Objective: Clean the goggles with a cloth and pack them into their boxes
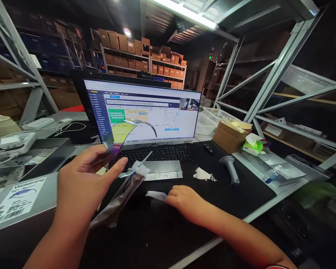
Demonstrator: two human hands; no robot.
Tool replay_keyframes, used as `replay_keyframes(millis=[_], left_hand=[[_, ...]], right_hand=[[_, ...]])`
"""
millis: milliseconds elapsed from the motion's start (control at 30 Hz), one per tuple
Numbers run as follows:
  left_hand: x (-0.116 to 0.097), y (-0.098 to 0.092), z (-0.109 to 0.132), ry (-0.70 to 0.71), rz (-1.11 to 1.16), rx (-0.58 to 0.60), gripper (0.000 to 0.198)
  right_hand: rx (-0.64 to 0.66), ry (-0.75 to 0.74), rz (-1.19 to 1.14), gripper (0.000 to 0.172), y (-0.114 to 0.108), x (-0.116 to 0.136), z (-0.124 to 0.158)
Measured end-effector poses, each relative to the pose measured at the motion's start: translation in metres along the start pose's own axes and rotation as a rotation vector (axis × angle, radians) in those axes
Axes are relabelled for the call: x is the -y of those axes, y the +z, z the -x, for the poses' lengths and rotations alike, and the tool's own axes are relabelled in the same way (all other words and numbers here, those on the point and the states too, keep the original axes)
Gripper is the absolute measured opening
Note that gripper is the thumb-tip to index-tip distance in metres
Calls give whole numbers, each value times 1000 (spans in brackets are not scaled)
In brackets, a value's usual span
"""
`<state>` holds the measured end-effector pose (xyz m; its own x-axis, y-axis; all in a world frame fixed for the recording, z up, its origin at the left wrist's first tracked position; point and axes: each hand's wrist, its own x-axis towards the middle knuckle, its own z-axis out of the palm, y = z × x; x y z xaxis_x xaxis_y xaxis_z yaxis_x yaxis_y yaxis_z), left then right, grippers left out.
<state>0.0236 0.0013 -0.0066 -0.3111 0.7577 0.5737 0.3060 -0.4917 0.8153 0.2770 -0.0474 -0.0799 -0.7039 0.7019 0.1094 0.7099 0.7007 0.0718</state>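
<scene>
In my left hand (pixel 85 179), raised before the monitor, is a pair of sunglasses (pixel 123 132) with a yellowish see-through lens; one dark temple arm curves out to the right. Fingers and thumb grip the frame at its left side. My right hand (pixel 182 201) is closed on the end of a small white cloth or paper piece (pixel 156 195), low over the black desk mat. Between the hands a grey soft pouch (pixel 121 200) lies slanting on the mat. Behind it sits an open silver box (pixel 164 171) with a label inside.
The lit monitor (pixel 173 119) stands behind the keyboard (pixel 162 152). To the right are a mouse (pixel 208 149), a barcode scanner (pixel 230 170), a crumpled white cloth (pixel 201 174) and a cardboard box (pixel 231 136). A labelled grey box (pixel 22 201) is at left. Metal shelf posts frame the desk.
</scene>
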Motion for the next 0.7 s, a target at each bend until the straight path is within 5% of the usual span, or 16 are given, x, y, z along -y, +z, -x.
replay_keyframes(millis=[200, 333, 400, 500, 700], left_hand=[[-10, -4, 3, -5, 65, 2, 44], [-9, -4, 4, 14, 11, 14, 44], [-8, -4, 5, 15, -11, 22, 45], [-9, -4, 5, 14, 3, 26, 45], [-15, -3, 8, 20, 7, 7, 45]], right_hand=[[50, 72, 35, 14, -3, 14, 12], [-39, 123, -274, 30, -19, 10, 33], [-157, 323, -452, 33, -25, -9, 47], [-281, 870, -461, 26, -21, -57, 67], [-107, 1288, -421, 25, 23, -132, 89]])
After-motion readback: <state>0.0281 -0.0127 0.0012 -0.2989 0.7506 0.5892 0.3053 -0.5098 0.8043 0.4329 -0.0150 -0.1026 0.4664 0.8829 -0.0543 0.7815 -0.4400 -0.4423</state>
